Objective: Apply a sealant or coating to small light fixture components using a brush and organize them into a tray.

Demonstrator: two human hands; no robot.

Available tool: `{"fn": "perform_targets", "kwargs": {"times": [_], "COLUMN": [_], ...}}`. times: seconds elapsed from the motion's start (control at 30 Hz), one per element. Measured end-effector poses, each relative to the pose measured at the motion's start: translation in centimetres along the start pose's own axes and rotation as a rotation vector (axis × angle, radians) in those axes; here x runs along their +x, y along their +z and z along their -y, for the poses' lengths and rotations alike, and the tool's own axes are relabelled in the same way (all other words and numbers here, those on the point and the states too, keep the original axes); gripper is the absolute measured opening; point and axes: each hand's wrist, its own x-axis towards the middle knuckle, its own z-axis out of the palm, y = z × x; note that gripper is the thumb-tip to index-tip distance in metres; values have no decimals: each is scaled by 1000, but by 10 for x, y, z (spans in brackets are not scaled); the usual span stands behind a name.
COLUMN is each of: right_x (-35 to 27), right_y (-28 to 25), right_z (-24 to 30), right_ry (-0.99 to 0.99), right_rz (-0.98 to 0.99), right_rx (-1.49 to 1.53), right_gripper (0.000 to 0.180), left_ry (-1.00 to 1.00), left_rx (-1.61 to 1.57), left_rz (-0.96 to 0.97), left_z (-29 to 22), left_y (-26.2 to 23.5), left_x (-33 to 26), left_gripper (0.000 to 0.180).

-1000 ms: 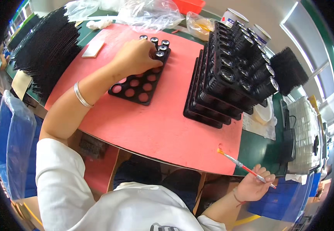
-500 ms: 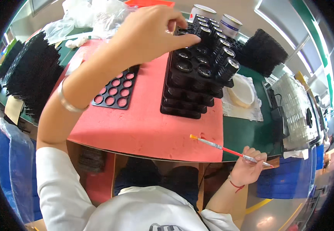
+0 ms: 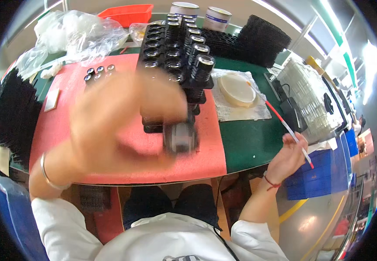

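Note:
My left hand [image 3: 132, 113], blurred by motion, is closed on a black cylindrical part [image 3: 180, 138] with a shiny end, above the front of the pink mat [image 3: 110, 172]. Behind that hand stands a stack of black trays [image 3: 162, 63], its top holding rows of similar black cylinders [image 3: 203, 67] with glossy ends. In my right hand [image 3: 288, 158], over the table's right side, is a thin paintbrush [image 3: 280, 117] with a red and silver handle. Its orange tip appears over the edge of a round pale dish [image 3: 237, 90] lying on a white sheet [image 3: 258, 114].
Two tin cans [image 3: 217, 19] stand behind the trays. Black mesh stacks [image 3: 264, 41] are at the back right, with another [image 3: 14, 117] at left. A red bin [image 3: 127, 15] and clear plastic bags [image 3: 80, 32] lie at the back. Small cylinders [image 3: 99, 71] sit beyond my left hand.
My left hand has come from over the tray stack toward me with a black cylindrical part in it. My right hand has risen, bringing the brush tip to the dish. The view has shifted.

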Motion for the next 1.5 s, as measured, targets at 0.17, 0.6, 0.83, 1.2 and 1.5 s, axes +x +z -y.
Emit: {"fn": "perform_targets", "kwargs": {"times": [0.17, 0.6, 0.83, 1.2, 1.5], "right_x": [5, 12, -10, -65, -67], "right_y": [18, 21, -23, 12, 13], "right_z": [-3, -12, -8, 4, 6], "right_ry": [-112, 53, 300, 307, 217], "right_rz": [266, 199, 179, 331, 394], "right_rx": [-342, -236, 735, 580, 437], "right_gripper": [21, 26, 20, 24, 26], "left_ry": [-164, -860, -1086, -1166, -1169], "left_rx": [-35, -422, -759, -830, -912], "left_rz": [253, 231, 141, 137, 116], "left_z": [-12, -5, 4, 7, 6], "left_y": [33, 40, 42, 36, 37], "left_x": [-61, -72, -80, -73, -75], "left_gripper": [36, 27, 28, 21, 28]}}
